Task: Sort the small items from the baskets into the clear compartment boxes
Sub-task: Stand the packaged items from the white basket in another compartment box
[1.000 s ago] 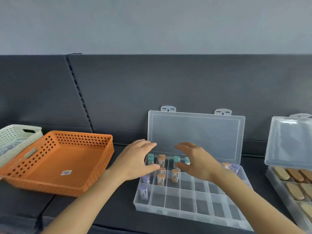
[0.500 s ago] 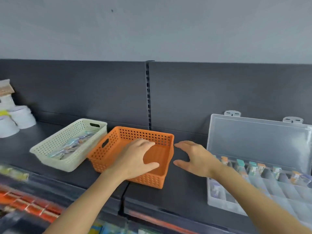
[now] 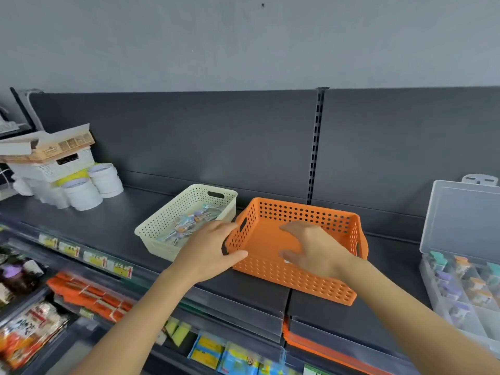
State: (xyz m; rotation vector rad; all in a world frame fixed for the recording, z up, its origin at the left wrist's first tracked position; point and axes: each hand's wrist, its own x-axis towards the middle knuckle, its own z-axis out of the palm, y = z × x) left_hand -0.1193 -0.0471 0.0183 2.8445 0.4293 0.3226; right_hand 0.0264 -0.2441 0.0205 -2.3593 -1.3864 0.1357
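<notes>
**Hands at the orange basket**

Small items lie in the cream basket on the shelf. Just beside it to the right stands the orange basket. The left hand is at its left front corner, grip loose, holding nothing. The right hand hovers inside, fingers spread, grip empty. Farther right, the clear compartment box stands open, with capped vials in its compartments.

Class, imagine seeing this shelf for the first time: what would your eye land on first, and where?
The bright orange basket stands out at the middle of the dark shelf, with the left hand at its near left corner and the right hand spread over its inside. Just left of it sits a cream basket holding small items, and at the right edge an open clear box shows capped bottles in its compartments.
</notes>
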